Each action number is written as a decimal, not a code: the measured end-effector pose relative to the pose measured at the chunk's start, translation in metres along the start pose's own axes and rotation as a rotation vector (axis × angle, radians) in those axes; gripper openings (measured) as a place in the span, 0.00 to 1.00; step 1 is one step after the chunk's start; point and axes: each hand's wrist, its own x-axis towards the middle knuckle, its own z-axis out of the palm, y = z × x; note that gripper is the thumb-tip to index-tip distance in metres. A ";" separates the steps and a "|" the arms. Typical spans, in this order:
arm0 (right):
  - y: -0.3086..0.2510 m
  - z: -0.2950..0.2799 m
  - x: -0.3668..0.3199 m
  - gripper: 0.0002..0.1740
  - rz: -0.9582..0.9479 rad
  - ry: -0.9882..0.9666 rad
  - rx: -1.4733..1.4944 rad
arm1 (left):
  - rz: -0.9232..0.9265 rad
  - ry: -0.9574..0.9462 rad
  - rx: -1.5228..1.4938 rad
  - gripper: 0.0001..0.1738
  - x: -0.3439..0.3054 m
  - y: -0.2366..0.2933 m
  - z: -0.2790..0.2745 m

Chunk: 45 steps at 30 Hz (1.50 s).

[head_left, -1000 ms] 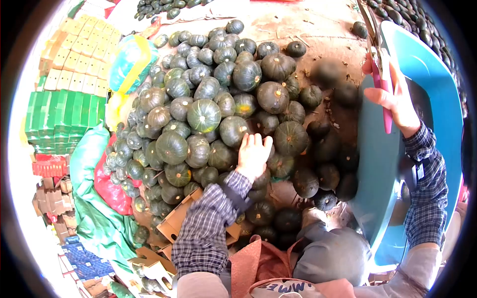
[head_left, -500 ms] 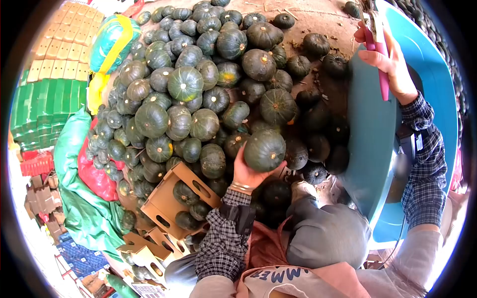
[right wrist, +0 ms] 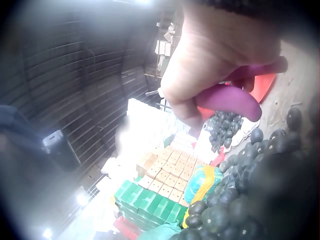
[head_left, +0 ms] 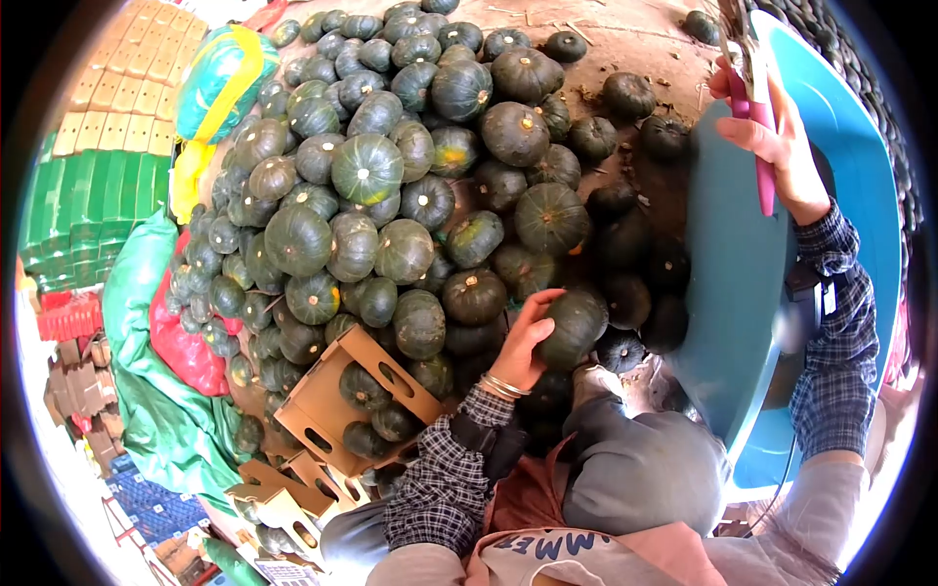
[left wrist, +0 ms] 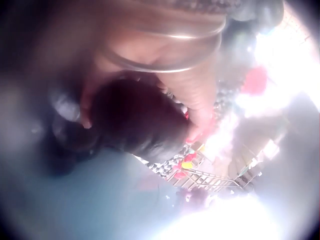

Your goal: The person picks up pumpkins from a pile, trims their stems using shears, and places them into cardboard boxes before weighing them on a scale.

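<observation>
In the head view my left hand holds a dark green pumpkin from its left side, above the lower edge of the pile. The left wrist view shows fingers spread around the same pumpkin, which looks dark and blurred there. At upper right, my right hand grips pruning shears with pink handles, blades pointing away from me. In the right wrist view the shears' pink handles show under the curled hand, while their blades are hidden. A large heap of green pumpkins lies left of the hands.
A big blue tub stands at right, close by the right arm. Open cardboard boxes, one with several pumpkins, sit at lower left. Green sheeting, a red bag and stacked green boxes line the left side.
My left hand has reached into the heap, grasped a pumpkin, drawn it toward me, then carried it right and turned it. The right hand keeps its grip on the shears beside the tub.
</observation>
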 end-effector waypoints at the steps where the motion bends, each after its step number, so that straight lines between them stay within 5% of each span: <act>1: 0.003 -0.003 0.000 0.32 -0.016 -0.013 -0.015 | 0.008 0.006 0.000 0.34 -0.002 0.002 0.000; 3: 0.007 -0.004 -0.002 0.35 -0.038 -0.008 -0.032 | -0.090 -0.135 -0.553 0.38 -0.009 0.009 -0.001; 4: 0.004 -0.002 -0.002 0.35 -0.043 -0.015 -0.030 | -0.032 -0.077 -0.526 0.40 -0.018 0.020 0.005; 7: -0.004 0.001 -0.001 0.34 0.017 -0.035 -0.049 | 0.213 0.112 0.139 0.40 -0.045 0.049 -0.006; 10: 0.001 0.000 0.001 0.34 0.024 -0.050 -0.059 | 0.501 0.148 1.142 0.43 -0.036 0.065 -0.021; 11: 0.007 -0.001 0.002 0.35 -0.011 -0.049 -0.048 | 0.402 0.141 0.916 0.42 -0.027 0.069 -0.016; 12: 0.004 0.000 0.000 0.35 0.057 -0.054 -0.015 | 0.430 0.199 1.161 0.42 -0.012 0.083 -0.015; 13: 0.009 -0.003 -0.001 0.35 0.041 -0.052 -0.014 | 0.644 0.294 1.439 0.43 0.010 0.091 -0.029; 14: 0.016 -0.007 0.000 0.35 0.015 -0.062 -0.007 | 0.593 0.558 1.738 0.43 0.031 0.097 -0.037; 16: 0.038 -0.019 0.002 0.35 0.097 -0.045 0.028 | 0.137 0.534 1.961 0.37 0.073 0.106 -0.070; 19: 0.052 -0.024 0.012 0.35 -0.005 -0.045 0.030 | 0.169 0.686 2.119 0.31 0.099 0.076 -0.093; 22: 0.054 -0.024 0.010 0.35 -0.036 -0.044 0.042 | 0.091 0.511 1.705 0.29 0.060 0.131 -0.074; 24: 0.045 -0.018 0.007 0.38 -0.010 -0.087 0.121 | 0.060 0.303 1.130 0.27 0.007 0.174 -0.055; 26: 0.054 -0.021 0.011 0.42 -0.067 -0.083 -0.059 | 0.225 0.112 0.646 0.27 -0.063 0.207 -0.030; 29: 0.033 -0.007 0.011 0.48 -0.075 -0.088 -0.486 | 0.165 0.280 0.565 0.31 -0.177 0.252 -0.005; 30: 0.038 -0.004 0.013 0.50 -0.266 -0.158 -0.514 | 0.203 0.311 0.491 0.34 -0.210 0.259 -0.001; 32: -0.043 0.033 0.001 0.48 -0.232 -0.446 -0.492 | 0.283 0.376 0.433 0.33 -0.267 0.266 0.003; 34: -0.106 0.081 -0.033 0.47 -0.465 -0.385 -0.576 | 0.313 0.312 0.134 0.35 -0.306 0.257 -0.013; 37: -0.205 0.166 -0.068 0.43 -0.535 -0.449 -0.583 | 0.375 0.113 -0.284 0.37 -0.315 0.218 -0.041; 42: -0.221 0.257 -0.094 0.39 -0.712 -0.349 -0.537 | 0.537 0.164 -0.339 0.48 -0.283 0.183 -0.058; 44: -0.216 0.277 -0.096 0.38 -0.732 -0.324 -0.581 | 0.651 -0.190 -0.577 0.46 -0.265 0.174 -0.083; 45: -0.214 0.286 -0.098 0.37 -0.707 -0.327 -0.603 | 0.683 -0.184 -0.571 0.47 -0.259 0.171 -0.089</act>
